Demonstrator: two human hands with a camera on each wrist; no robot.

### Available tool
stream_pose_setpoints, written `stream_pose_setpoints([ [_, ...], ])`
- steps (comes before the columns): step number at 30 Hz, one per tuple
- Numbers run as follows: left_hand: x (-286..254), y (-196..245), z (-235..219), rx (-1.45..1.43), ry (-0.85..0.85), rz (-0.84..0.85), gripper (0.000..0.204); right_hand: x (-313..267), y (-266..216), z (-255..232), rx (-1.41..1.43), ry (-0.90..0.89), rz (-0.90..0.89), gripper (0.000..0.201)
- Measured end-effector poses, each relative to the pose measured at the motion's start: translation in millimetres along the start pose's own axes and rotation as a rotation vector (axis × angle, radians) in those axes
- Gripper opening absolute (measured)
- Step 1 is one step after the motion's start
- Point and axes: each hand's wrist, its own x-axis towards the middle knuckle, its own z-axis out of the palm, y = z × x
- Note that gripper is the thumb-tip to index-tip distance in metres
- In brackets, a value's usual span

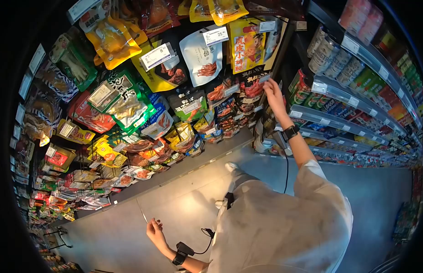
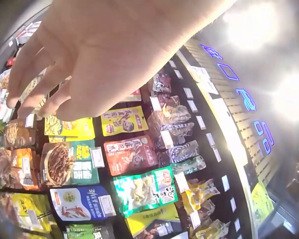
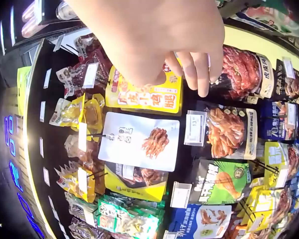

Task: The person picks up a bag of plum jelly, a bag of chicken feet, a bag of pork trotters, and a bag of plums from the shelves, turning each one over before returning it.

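Note:
My right hand (image 1: 276, 101) reaches up to the hanging snack display, its fingertips right at the price tag (image 1: 265, 78) in front of a black packet with red meat (image 1: 253, 87). In the right wrist view its fingers (image 3: 190, 72) extend between a yellow pouch (image 3: 154, 99) and a dark packet of red meat (image 3: 239, 69). Below them hangs a white pouch (image 3: 139, 142) beside a packet of brown meat (image 3: 229, 129). My left hand (image 1: 156, 233) hangs low over the floor, fingers loosely bent and holding nothing, away from the packets.
Rows of hanging snack packets, among them a green pouch (image 1: 129, 107), fill the rack on the left and ahead. Shelves of drink cans (image 1: 324, 55) stand on the right. Grey floor (image 1: 184, 204) runs below the rack. A black cable (image 1: 287, 175) hangs near the right arm.

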Motion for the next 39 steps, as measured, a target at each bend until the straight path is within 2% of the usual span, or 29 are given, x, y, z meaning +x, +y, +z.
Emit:
stream_pose_setpoints([
  [3, 16.9, 21.9, 27.0, 0.017, 0.044, 0.032, 0.030, 56.9, 18.0, 12.7, -0.169, 0.155, -0.103, 0.070],
  [5, 24.4, 45.1, 50.4, 0.023, 0.049, -0.008, 0.030, 77.3, -14.3, 21.7, -0.111, 0.196, -0.065, 0.072],
  [9, 41.2, 81.0, 101.9, 0.047, 0.039, -0.043, 0.031, 137.0, 2.6, 30.0, -0.192, 0.218, -0.122, 0.063],
  [10, 44.6, 90.9, 112.9, 0.045, 0.033, -0.041, 0.031, 142.3, -4.6, 39.6, -0.191, 0.247, -0.082, 0.060],
  [11, 47.1, 101.0, 123.9, 0.043, 0.029, -0.039, 0.032, 143.3, -14.4, 43.7, -0.119, 0.195, -0.100, 0.056],
  [13, 51.3, 114.6, 139.8, 0.035, 0.034, -0.035, 0.032, 158.4, 2.4, 55.9, -0.151, 0.206, -0.128, 0.052],
  [17, 52.7, 128.2, 154.4, 0.026, 0.061, -0.020, 0.032, 167.1, 22.9, 67.1, 0.016, 0.209, -0.149, 0.052],
  [18, 53.4, 130.1, 155.5, 0.025, 0.067, -0.014, 0.032, 159.4, 18.0, 72.0, 0.253, 0.215, -0.142, 0.055],
  [21, 57.9, 117.4, 152.3, 0.051, 0.082, -0.062, 0.032, 143.5, -13.5, 71.6, 0.242, 0.310, -0.154, 0.046],
  [23, 62.8, 109.3, 150.9, 0.065, 0.050, -0.078, 0.032, 136.3, -10.2, 68.0, 0.043, 0.464, -0.177, 0.027],
  [24, 65.3, 103.9, 149.3, 0.058, 0.060, -0.090, 0.031, 124.9, -18.1, 67.5, 0.080, 0.479, -0.167, 0.018],
  [25, 68.2, 93.8, 149.5, 0.073, 0.055, -0.057, 0.032, 118.4, -5.8, 64.2, 0.108, 0.474, -0.173, 0.014],
  [26, 70.1, 83.2, 147.1, 0.094, 0.063, -0.032, 0.033, 103.2, -9.6, 64.1, 0.107, 0.433, -0.121, 0.013],
  [28, 69.1, 80.7, 147.4, 0.068, 0.056, 0.020, 0.031, 74.0, -2.4, 66.9, -0.060, 0.373, -0.163, 0.012],
  [29, 69.4, 77.1, 145.0, 0.060, 0.058, 0.023, 0.030, 55.2, -1.1, 72.6, 0.172, 0.304, -0.014, 0.013],
  [32, 67.6, 59.6, 127.8, 0.027, 0.100, 0.069, 0.026, -10.0, 5.0, 101.1, 0.278, -0.026, -0.037, 0.013],
  [35, 47.9, 22.0, 80.9, 0.046, 0.165, -0.003, 0.027, -86.1, -14.7, 157.7, 0.146, -0.340, -0.126, 0.018],
  [39, -7.3, -21.5, -21.4, 0.026, 0.356, -0.075, 0.027, -194.3, -73.0, 243.7, 0.233, -0.871, -0.004, 0.014],
])
